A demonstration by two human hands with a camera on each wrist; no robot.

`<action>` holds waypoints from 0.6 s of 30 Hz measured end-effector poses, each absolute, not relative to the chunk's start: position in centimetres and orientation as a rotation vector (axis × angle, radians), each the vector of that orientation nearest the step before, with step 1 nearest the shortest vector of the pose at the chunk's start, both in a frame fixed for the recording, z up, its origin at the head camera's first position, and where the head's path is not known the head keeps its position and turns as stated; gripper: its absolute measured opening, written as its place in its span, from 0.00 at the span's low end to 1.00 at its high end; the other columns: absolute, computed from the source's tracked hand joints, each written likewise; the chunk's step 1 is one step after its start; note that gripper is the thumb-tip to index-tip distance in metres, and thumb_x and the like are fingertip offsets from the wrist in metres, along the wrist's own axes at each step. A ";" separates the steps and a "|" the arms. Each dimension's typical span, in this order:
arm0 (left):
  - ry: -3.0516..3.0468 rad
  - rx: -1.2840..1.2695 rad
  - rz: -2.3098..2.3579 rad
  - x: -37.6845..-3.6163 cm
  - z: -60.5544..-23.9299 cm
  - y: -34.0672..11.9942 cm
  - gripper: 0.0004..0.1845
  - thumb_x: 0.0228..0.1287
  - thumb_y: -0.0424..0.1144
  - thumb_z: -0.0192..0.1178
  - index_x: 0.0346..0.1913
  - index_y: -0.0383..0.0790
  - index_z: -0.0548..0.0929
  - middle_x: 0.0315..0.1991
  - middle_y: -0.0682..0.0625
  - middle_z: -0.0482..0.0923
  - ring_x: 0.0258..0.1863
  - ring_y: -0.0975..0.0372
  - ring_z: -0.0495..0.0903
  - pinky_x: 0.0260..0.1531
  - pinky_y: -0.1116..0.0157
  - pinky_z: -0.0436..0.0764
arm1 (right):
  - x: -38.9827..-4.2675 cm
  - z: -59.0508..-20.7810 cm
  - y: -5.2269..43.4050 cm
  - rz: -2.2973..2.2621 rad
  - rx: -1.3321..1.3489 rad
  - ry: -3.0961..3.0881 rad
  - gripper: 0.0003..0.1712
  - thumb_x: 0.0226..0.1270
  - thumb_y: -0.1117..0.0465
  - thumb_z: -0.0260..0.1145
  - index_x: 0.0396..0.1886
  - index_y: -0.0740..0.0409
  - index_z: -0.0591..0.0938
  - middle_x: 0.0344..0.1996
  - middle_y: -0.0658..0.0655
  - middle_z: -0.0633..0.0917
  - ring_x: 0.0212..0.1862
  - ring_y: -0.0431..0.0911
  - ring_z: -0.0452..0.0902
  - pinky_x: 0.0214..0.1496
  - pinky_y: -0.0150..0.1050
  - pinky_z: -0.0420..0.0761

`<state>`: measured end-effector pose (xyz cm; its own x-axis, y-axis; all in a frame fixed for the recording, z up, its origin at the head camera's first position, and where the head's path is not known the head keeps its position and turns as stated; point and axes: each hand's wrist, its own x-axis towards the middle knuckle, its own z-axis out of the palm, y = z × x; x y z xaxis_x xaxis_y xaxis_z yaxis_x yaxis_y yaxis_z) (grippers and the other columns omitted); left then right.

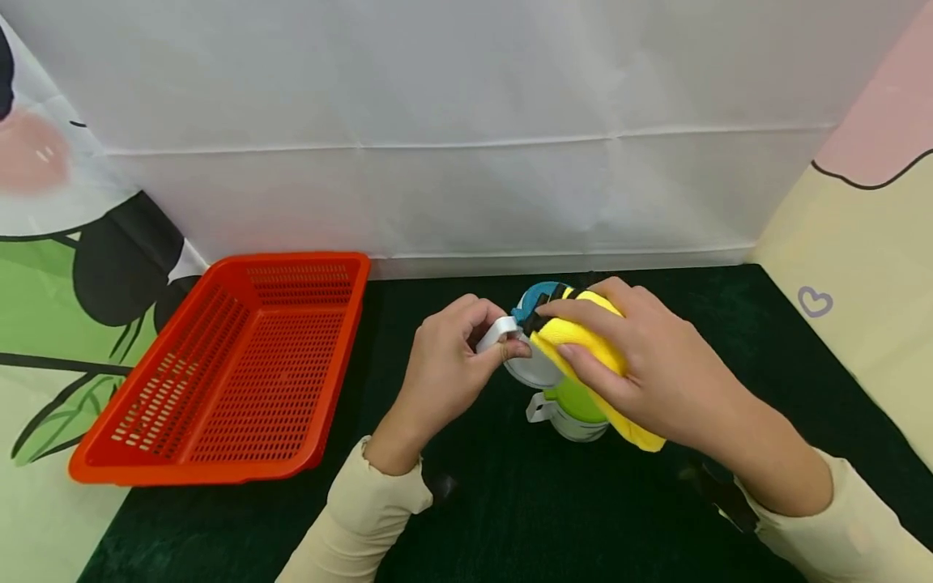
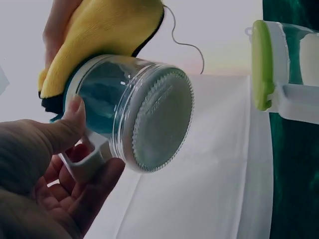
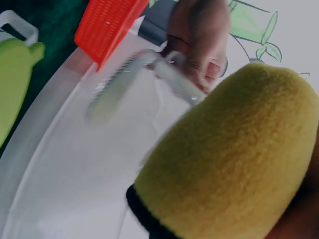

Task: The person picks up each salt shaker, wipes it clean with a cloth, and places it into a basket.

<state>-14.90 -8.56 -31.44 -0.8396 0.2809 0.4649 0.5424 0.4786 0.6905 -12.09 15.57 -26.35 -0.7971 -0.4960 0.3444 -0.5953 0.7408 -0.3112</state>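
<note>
Left hand (image 1: 448,364) pinches the clear cup's (image 1: 535,356) white handle from the head view, right hand (image 1: 641,364) clamps a yellow cloth (image 1: 583,340) on it; wrist views show wiping underway, green-lidded container (image 2: 279,69) untouched.

Head view: from above, facing forward and down over the table (image 1: 510,518), both hands at mid-distance. Left wrist view: very close, from below the left hand (image 2: 45,189) toward the cup (image 2: 134,114). Right wrist view: very close behind the cloth (image 3: 234,159). All three share cup and cloth.
</note>
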 end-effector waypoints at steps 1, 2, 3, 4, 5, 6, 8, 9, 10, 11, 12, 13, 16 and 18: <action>-2.439 -0.701 -1.305 -14.9 -31.4 -8.6 0.11 0.60 0.40 0.77 0.39 0.44 0.84 0.34 0.56 0.75 0.30 0.62 0.74 0.28 0.66 0.81 | -12.1 -26.5 15.8 0.619 0.835 -2.707 0.21 0.77 0.47 0.61 0.68 0.35 0.79 0.49 0.54 0.76 0.43 0.47 0.71 0.34 0.40 0.78; -2.436 -0.709 -1.315 -14.9 -31.3 -8.7 0.11 0.60 0.40 0.77 0.39 0.44 0.84 0.34 0.56 0.75 0.31 0.62 0.74 0.29 0.65 0.80 | -12.1 -26.6 16.0 0.639 0.804 -2.717 0.22 0.78 0.47 0.61 0.68 0.36 0.78 0.49 0.54 0.76 0.42 0.48 0.72 0.34 0.40 0.78; -2.434 -0.724 -1.325 -14.9 -31.2 -8.7 0.11 0.60 0.40 0.77 0.39 0.44 0.84 0.34 0.56 0.75 0.31 0.62 0.74 0.29 0.65 0.80 | -12.4 -26.6 16.3 0.665 0.778 -2.729 0.21 0.79 0.47 0.60 0.68 0.37 0.78 0.48 0.54 0.77 0.41 0.48 0.72 0.34 0.41 0.78; -2.433 -0.740 -1.333 -14.8 -31.2 -8.8 0.11 0.60 0.40 0.77 0.39 0.44 0.84 0.34 0.56 0.75 0.31 0.62 0.74 0.28 0.65 0.79 | -12.7 -26.6 16.5 0.691 0.755 -2.744 0.21 0.79 0.48 0.59 0.68 0.39 0.78 0.49 0.55 0.77 0.40 0.48 0.72 0.34 0.41 0.78; -2.432 -0.757 -1.340 -14.8 -31.2 -8.8 0.11 0.60 0.40 0.77 0.39 0.45 0.84 0.34 0.55 0.75 0.31 0.62 0.73 0.28 0.65 0.79 | -13.1 -26.6 16.7 0.712 0.736 -2.761 0.21 0.80 0.48 0.59 0.68 0.40 0.78 0.49 0.55 0.77 0.40 0.49 0.73 0.35 0.42 0.78; -2.432 -0.775 -1.345 -14.8 -31.2 -8.8 0.11 0.60 0.40 0.77 0.39 0.45 0.84 0.33 0.55 0.74 0.31 0.62 0.73 0.28 0.65 0.78 | -13.4 -26.5 16.8 0.732 0.722 -2.779 0.21 0.80 0.47 0.58 0.69 0.41 0.77 0.50 0.56 0.77 0.39 0.49 0.73 0.35 0.42 0.78; -2.434 -0.797 -1.354 -14.7 -31.2 -8.9 0.11 0.59 0.40 0.77 0.38 0.44 0.84 0.33 0.55 0.74 0.31 0.62 0.73 0.28 0.65 0.78 | -14.0 -26.3 16.8 0.745 0.715 -2.806 0.21 0.81 0.47 0.57 0.69 0.41 0.77 0.50 0.56 0.77 0.39 0.50 0.74 0.34 0.42 0.78; -2.435 -0.798 -1.358 -14.7 -31.3 -8.9 0.11 0.60 0.39 0.77 0.38 0.44 0.84 0.33 0.55 0.74 0.31 0.62 0.73 0.28 0.65 0.78 | -14.1 -26.2 16.6 0.741 0.720 -2.815 0.22 0.81 0.47 0.57 0.69 0.41 0.77 0.50 0.56 0.77 0.39 0.51 0.74 0.34 0.42 0.78; -2.436 -0.793 -1.363 -14.8 -31.3 -8.9 0.11 0.60 0.39 0.77 0.39 0.44 0.84 0.34 0.55 0.74 0.32 0.62 0.74 0.29 0.65 0.79 | -14.1 -26.2 16.5 0.728 0.725 -2.821 0.22 0.81 0.46 0.56 0.69 0.41 0.77 0.49 0.56 0.77 0.38 0.50 0.74 0.34 0.42 0.78; -2.438 -0.784 -1.364 -14.8 -31.3 -9.0 0.11 0.60 0.39 0.77 0.39 0.44 0.84 0.34 0.55 0.75 0.32 0.62 0.74 0.29 0.65 0.79 | -14.0 -26.1 16.3 0.714 0.730 -2.824 0.22 0.81 0.46 0.56 0.69 0.40 0.77 0.49 0.56 0.77 0.38 0.50 0.74 0.33 0.41 0.78; -2.438 -0.767 -1.361 -14.8 -31.2 -9.1 0.11 0.60 0.39 0.77 0.39 0.44 0.84 0.34 0.54 0.75 0.32 0.62 0.74 0.29 0.65 0.79 | -13.7 -26.1 16.2 0.705 0.734 -2.824 0.21 0.80 0.45 0.56 0.68 0.40 0.77 0.48 0.56 0.76 0.37 0.49 0.74 0.32 0.40 0.78; -2.438 -0.745 -1.355 -14.9 -31.2 -9.2 0.11 0.60 0.39 0.77 0.39 0.44 0.84 0.34 0.54 0.75 0.32 0.61 0.74 0.29 0.64 0.79 | -13.5 -26.1 16.1 0.696 0.736 -2.820 0.21 0.80 0.45 0.56 0.68 0.39 0.77 0.47 0.56 0.76 0.36 0.49 0.74 0.31 0.39 0.78; -2.431 -0.686 -1.317 -15.1 -31.0 -9.6 0.11 0.59 0.39 0.77 0.40 0.43 0.84 0.35 0.53 0.76 0.31 0.60 0.74 0.28 0.64 0.80 | -12.5 -26.2 16.0 0.683 0.735 -2.809 0.20 0.79 0.45 0.58 0.66 0.38 0.79 0.47 0.55 0.76 0.35 0.47 0.74 0.30 0.38 0.78; -2.427 -0.667 -1.298 -15.2 -30.8 -10.0 0.12 0.59 0.39 0.77 0.40 0.42 0.84 0.35 0.53 0.76 0.30 0.60 0.74 0.27 0.64 0.80 | -12.1 -26.4 16.3 0.694 0.724 -2.809 0.20 0.80 0.46 0.58 0.66 0.37 0.78 0.48 0.55 0.76 0.34 0.46 0.74 0.30 0.37 0.78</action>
